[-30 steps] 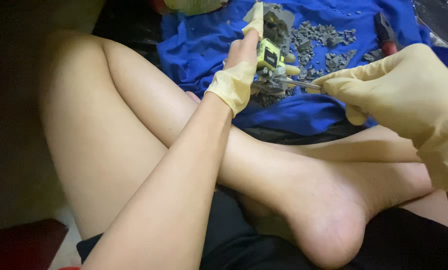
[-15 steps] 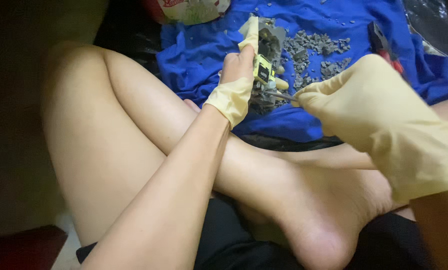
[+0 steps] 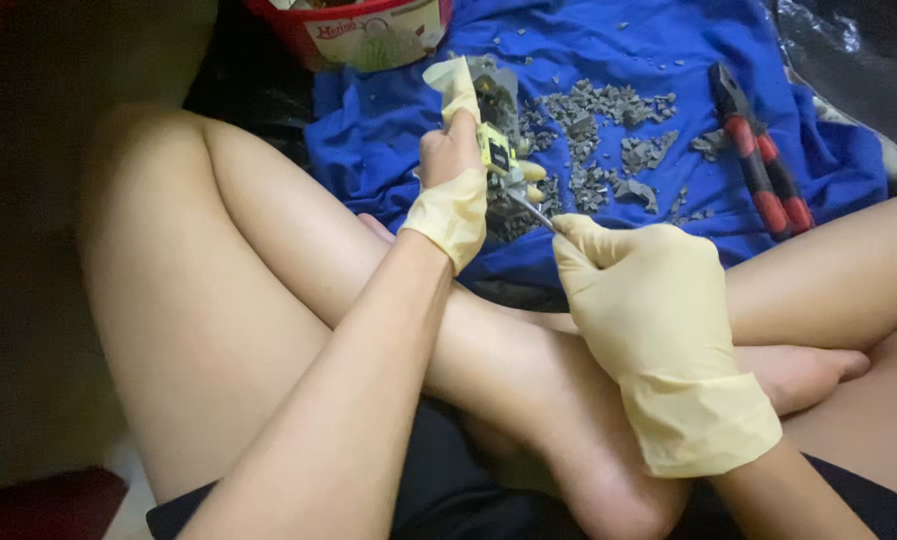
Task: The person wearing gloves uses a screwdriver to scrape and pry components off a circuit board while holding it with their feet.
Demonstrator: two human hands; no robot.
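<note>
My left hand (image 3: 455, 175), in a torn yellow rubber glove, grips a small dark electronic part with a yellow label (image 3: 496, 150) over a blue cloth (image 3: 398, 130). My right hand (image 3: 648, 300), fully gloved in yellow, pinches a thin metal tool (image 3: 530, 210) whose tip touches the underside of that part. A pile of grey broken pieces (image 3: 598, 150) lies on the cloth just behind both hands. My bare crossed legs (image 3: 268, 300) fill the foreground under the arms.
Red-handled pliers (image 3: 763, 165) lie on the right side of the blue cloth. A red and white tub (image 3: 368, 35) stands at the cloth's far edge. Dark plastic (image 3: 848, 50) lies at the top right.
The view has shifted down and right, so the cloth and pliers show more fully. My right hand has drawn in toward the part, with the tool tip now against it.
</note>
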